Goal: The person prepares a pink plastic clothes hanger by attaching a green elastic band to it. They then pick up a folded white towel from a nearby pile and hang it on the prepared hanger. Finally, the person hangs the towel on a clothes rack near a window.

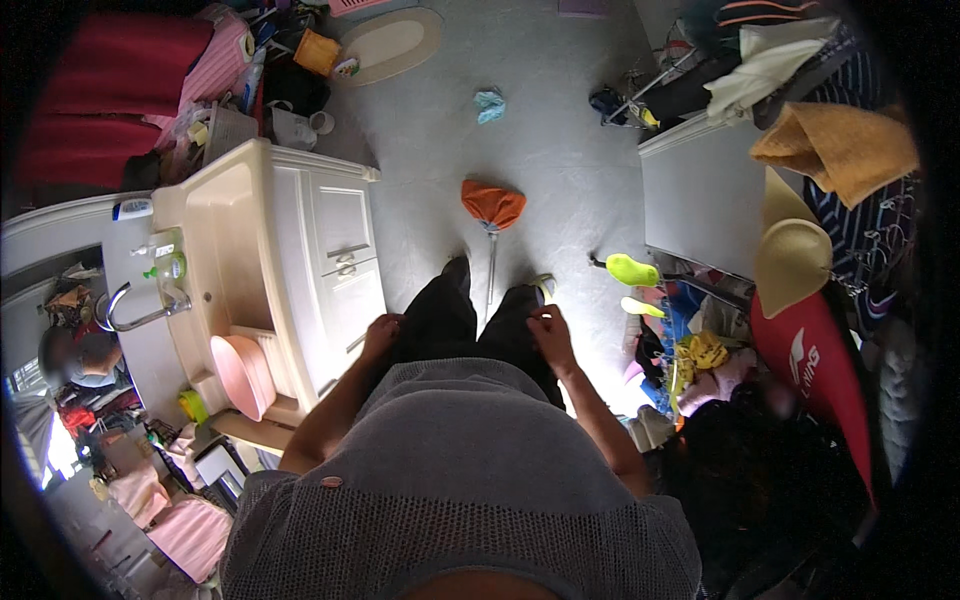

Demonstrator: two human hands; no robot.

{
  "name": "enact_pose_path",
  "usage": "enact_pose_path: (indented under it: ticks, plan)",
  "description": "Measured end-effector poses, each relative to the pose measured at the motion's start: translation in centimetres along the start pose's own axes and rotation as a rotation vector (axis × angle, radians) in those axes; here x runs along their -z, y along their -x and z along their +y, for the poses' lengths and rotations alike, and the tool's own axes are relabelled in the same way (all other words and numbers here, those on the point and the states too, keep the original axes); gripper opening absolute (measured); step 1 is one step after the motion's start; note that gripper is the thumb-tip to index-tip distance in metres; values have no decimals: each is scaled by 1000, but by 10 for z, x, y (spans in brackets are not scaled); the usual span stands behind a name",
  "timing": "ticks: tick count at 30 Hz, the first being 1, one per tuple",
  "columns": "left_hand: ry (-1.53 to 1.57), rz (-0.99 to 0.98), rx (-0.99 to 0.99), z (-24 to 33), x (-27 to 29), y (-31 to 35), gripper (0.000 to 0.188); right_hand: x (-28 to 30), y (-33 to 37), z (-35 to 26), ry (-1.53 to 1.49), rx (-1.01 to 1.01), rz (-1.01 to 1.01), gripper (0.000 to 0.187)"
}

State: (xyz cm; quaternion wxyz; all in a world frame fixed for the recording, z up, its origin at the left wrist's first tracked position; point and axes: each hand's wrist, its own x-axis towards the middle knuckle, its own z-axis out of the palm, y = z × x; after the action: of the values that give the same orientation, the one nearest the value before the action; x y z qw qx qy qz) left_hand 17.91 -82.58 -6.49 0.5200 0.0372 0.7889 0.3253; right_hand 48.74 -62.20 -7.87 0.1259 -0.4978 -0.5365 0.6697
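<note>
Standing behind a mop [493, 205] with an orange head, the person [490, 420] has both arms lowered beside the dark trousers [432, 322]. The left hand [382, 335] is at one thigh and the right hand [549, 328], fingers bent, at the other; whether either pinches the fabric I cannot tell. The mop is ahead of the shoes [456, 270] on the gray floor [420, 130], its metal pole pointing back between them, which probably leaves it within easy reach. In the sink [225, 225], a pink basin [240, 380] leans tilted, likely to drain, while bottles [168, 262] stand near the tap [150, 318], presumably handy for washing.
</note>
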Motion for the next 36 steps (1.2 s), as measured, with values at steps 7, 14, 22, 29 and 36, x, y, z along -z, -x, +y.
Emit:
enact_pose_path:
  ticks: [7,14,22,29,36]
  plan:
    - [-147,-142,-41,40,34,-57,22,32,1,33,-259,-395,512,30]
    - [-31,-28,-235,139,106,-162,18,-61,49,107,-62,-725,524,38]
    - [-40,-96,-525,156,140,-283,30,-131,-31,54,114,-439,432,23]
    - [-175,-345,-438,221,73,-283,26,-119,-163,-21,-69,-337,460,22]
    - [-388,-387,-330,285,90,-330,25,-99,-346,-23,421,-289,450,33]
